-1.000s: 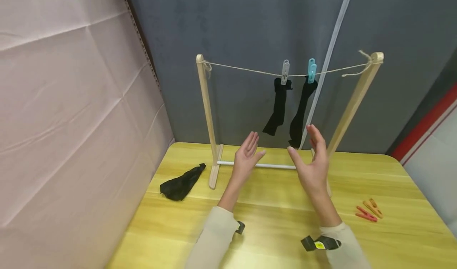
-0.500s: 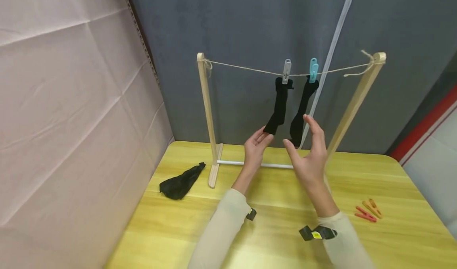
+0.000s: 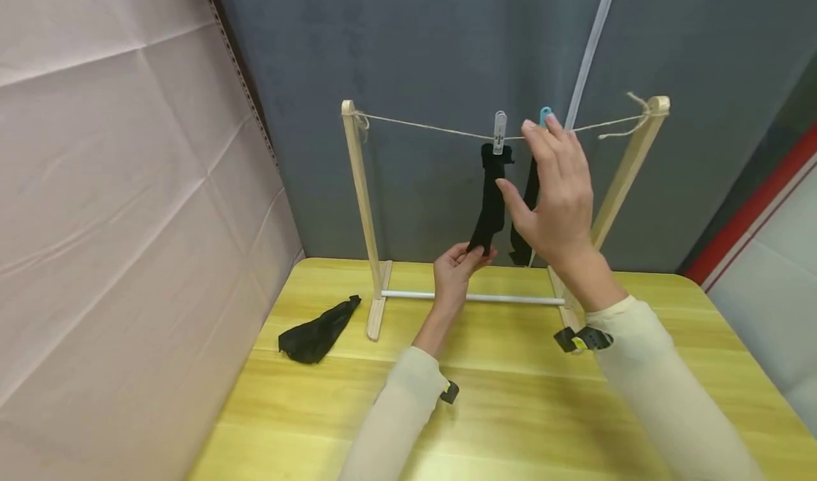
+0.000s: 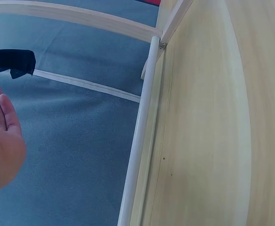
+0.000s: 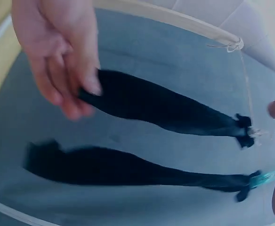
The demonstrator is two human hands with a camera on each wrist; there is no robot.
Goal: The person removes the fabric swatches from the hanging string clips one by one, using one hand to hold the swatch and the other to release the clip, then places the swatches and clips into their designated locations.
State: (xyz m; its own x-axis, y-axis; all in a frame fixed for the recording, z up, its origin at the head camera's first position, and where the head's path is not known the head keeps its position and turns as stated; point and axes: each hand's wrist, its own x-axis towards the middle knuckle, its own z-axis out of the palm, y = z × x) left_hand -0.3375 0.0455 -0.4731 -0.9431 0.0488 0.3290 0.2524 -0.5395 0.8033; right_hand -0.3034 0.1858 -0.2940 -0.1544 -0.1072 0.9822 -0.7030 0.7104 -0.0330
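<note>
Two black socks hang from a string line (image 3: 428, 124). A grey clothespin (image 3: 500, 133) clips the left sock (image 3: 491, 197); a blue clothespin (image 3: 545, 115) is on the right sock (image 3: 520, 248). My left hand (image 3: 454, 275) pinches the bottom end of the left sock between thumb and fingers, as the right wrist view also shows. My right hand (image 3: 558, 197) is raised with spread fingers just below the line, nearest the two clothespins. It covers much of the right sock and most of the blue clothespin in the head view.
The line runs between a left wooden post (image 3: 364, 204) and a right wooden post (image 3: 628, 176), joined low down by a white rod (image 3: 408, 294). A black cloth piece (image 3: 319, 332) lies at the left on the yellow wood-grain table (image 3: 510, 410). A grey curtain (image 3: 421, 48) hangs behind.
My left hand has moved right and up and now pinches the left sock's end. My right hand has risen from beside the right sock's lower end to the line, and its arm now hides the loose clothespins.
</note>
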